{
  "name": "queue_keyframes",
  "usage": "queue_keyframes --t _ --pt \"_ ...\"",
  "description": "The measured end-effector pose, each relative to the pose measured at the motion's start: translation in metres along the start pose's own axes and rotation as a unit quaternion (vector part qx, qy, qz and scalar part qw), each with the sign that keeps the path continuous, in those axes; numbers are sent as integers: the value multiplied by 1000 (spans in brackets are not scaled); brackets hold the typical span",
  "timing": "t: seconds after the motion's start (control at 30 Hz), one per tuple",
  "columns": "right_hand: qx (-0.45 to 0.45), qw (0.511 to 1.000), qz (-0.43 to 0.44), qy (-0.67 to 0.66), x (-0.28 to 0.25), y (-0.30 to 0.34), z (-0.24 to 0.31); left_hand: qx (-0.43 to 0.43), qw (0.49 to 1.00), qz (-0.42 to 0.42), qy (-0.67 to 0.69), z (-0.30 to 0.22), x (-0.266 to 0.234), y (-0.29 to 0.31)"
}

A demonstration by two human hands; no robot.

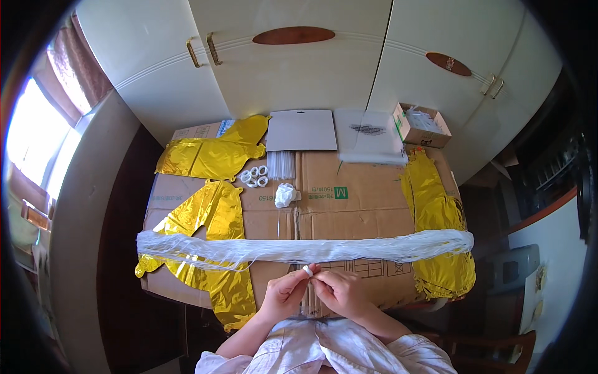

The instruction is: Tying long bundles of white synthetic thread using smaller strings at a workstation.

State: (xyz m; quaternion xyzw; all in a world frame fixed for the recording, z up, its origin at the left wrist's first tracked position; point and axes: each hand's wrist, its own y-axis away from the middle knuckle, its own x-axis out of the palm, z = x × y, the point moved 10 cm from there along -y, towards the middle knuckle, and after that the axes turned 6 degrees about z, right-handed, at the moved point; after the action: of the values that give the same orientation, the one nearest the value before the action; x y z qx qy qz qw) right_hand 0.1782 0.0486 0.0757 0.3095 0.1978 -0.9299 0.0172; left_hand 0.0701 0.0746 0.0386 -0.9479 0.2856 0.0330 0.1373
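Brass handles (213, 48) on cream cabinet doors (293, 75), brown curtain (78, 56) beside a bright window (36, 134)

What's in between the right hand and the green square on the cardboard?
In the head view, a long bundle of white strands lies across the cardboard between the right hand and the green square.

L hand (283, 297), R hand (340, 292) v. close, fingers (294, 280) bent.

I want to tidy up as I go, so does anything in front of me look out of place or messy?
Slightly. The nearer gold foil on the left hangs past the near edge of the cardboard, and the white string bundle crosses that foil, its strands straggling toward the left. Nothing looks spilled.
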Motion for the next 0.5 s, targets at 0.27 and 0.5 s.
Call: queue_keyframes --t 0.27,0.5 --pt "-8 988 61 -142 -6 -14 -11 -157 969 -4 194 40 0 13" --pt "62 884 187 -424 35 -4 -41 -183 917 66 349 46 16 14"
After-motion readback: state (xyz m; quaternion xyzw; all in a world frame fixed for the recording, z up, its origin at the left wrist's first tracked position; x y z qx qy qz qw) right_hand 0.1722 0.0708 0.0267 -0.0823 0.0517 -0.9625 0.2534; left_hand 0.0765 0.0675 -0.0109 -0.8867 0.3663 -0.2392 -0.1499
